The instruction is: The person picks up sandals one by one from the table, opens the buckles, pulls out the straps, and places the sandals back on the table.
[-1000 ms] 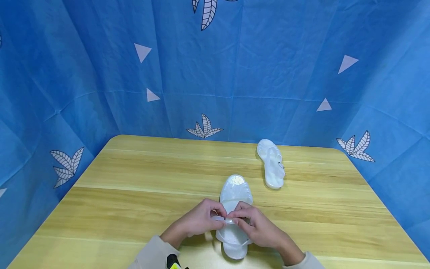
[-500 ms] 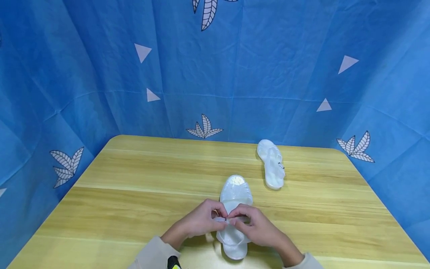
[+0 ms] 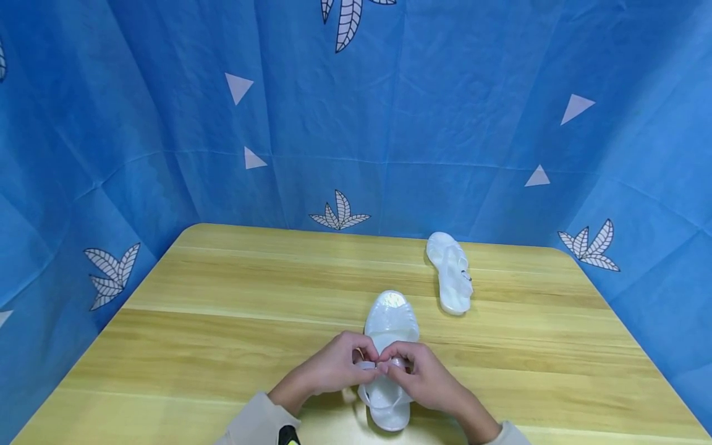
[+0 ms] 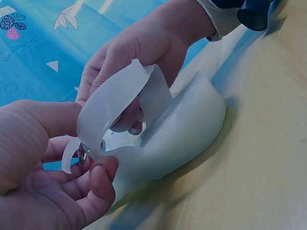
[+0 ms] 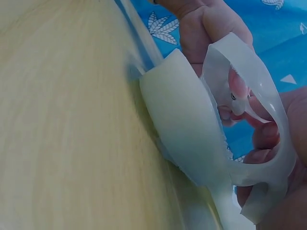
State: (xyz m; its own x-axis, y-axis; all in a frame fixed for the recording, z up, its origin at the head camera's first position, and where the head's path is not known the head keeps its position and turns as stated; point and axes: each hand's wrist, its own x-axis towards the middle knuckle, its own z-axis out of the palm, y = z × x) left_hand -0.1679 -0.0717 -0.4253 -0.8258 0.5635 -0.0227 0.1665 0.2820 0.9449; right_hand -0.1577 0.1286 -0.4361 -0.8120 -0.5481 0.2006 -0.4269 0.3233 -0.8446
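A white translucent sandal (image 3: 391, 315) lies on the table at the front centre, toe away from the person. My left hand (image 3: 336, 364) pinches its ankle strap (image 4: 110, 98) beside a small metal buckle (image 4: 82, 153), thumb and forefinger bent. The right hand (image 3: 425, 377) meets it from the other side and pinches the strap near the buckle, the fingertips of both hands almost touching. In the right wrist view the strap (image 5: 261, 79) arches above the sole (image 5: 184, 115). Fingers partly hide the buckle and the strap's end.
A second white sandal (image 3: 455, 281) lies farther back, right of centre, with a buckle on its right side. The wooden table (image 3: 222, 278) reaches a blue patterned curtain (image 3: 445, 111) behind and at both sides.
Both hands stay at the strap and have shifted very slightly to the right. The right fingertips have drawn closer to the left ones at the buckle. Neither sandal has visibly moved on the table.
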